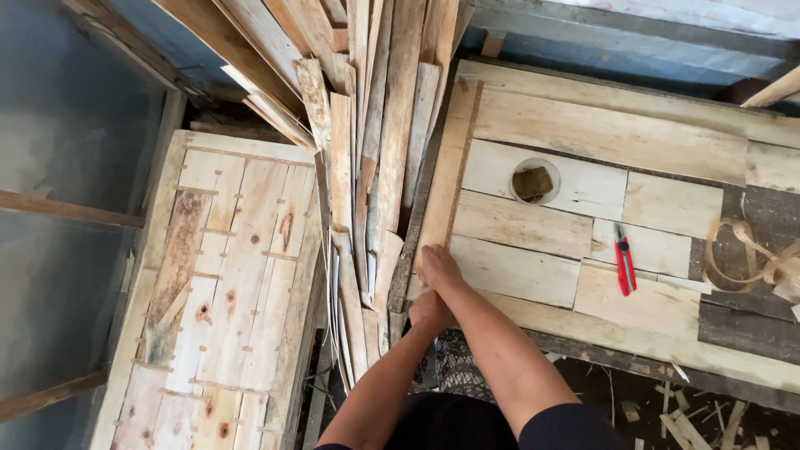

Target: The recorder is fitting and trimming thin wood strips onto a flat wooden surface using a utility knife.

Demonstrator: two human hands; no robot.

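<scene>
My right hand (pixel 437 265) lies palm down on the left end of a pale plank (pixel 517 271) set in the wooden workbench top (pixel 617 137). My left hand (pixel 429 310) is just below it at the bench's front-left corner, fingers curled against the edge; whether it grips anything is hidden by the right forearm. Both arms reach up from the bottom of the view and cross near the wrists. A bundle of long thin wood slats (pixel 367 167) leans upright just left of the hands.
A red utility knife (pixel 624 260) lies on the bench to the right. A small round container (pixel 534 181) with a brown lump sits further back. Curled strapping (pixel 742 250) lies at the right edge. A panel of joined boards (pixel 225 292) stands at left. Wood scraps litter the floor (pixel 683 417).
</scene>
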